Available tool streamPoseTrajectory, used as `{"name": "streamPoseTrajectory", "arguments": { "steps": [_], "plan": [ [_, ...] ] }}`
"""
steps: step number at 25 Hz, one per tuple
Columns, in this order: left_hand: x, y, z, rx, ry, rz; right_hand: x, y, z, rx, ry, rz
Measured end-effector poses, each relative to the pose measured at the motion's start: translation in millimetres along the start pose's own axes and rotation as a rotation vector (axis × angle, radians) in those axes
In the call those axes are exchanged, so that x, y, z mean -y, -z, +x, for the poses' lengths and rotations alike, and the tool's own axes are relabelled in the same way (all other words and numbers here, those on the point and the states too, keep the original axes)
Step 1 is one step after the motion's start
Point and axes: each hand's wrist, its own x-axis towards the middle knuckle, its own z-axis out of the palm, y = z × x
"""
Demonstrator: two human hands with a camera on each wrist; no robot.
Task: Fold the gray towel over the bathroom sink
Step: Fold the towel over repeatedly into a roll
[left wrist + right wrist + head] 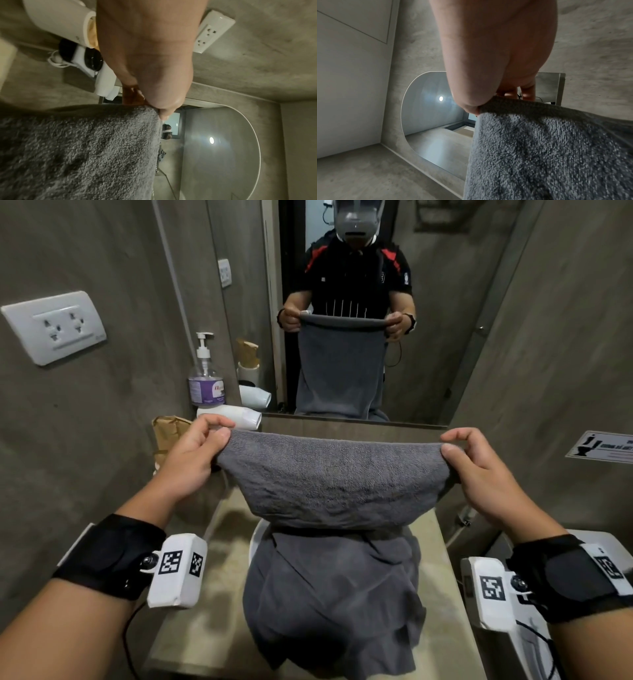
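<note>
The left hand (pixel 191 460) and right hand (pixel 486 474) each pinch a top corner of the gray towel (pixel 335 484) hanging over the sink (pixel 255 537), so the next move probably needs bringing the corners together.

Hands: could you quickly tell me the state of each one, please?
Left hand: pinching a top corner of the gray towel.
Right hand: pinching the opposite corner.

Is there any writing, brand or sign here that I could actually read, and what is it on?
No text here is sharp enough to quote.
Soap bottle: purple label, print too small.
Wall sign: toilet pictogram, wording blurred.
Wrist tags: black-and-white code squares, no words.
Shirt in mirror: small logos, unreadable.
</note>
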Motion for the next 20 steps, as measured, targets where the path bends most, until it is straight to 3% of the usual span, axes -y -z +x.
{"name": "streamPoseTrajectory", "arguments": {
  "steps": [3,8,13,16,20],
  "plan": [
    [4,3,-2,-0.045,-0.010,-0.193,3,-1,-3,0.039,-0.092,0.241],
    [3,7,0,-0.028,-0.026,-0.104,8,0,-5,0.047,-0.074,0.410],
    [-7,10,-4,0.083,-0.074,0.147,2,-2,-4,0.073,-0.145,0.360],
    [-6,16,-6,0.149,0.017,0.241,-1,3,-6,0.167,-0.133,0.212],
    [1,17,-4,0.163,-0.071,0.437,2,3,-7,0.174,-0.043,-0.092]
  ]
}}
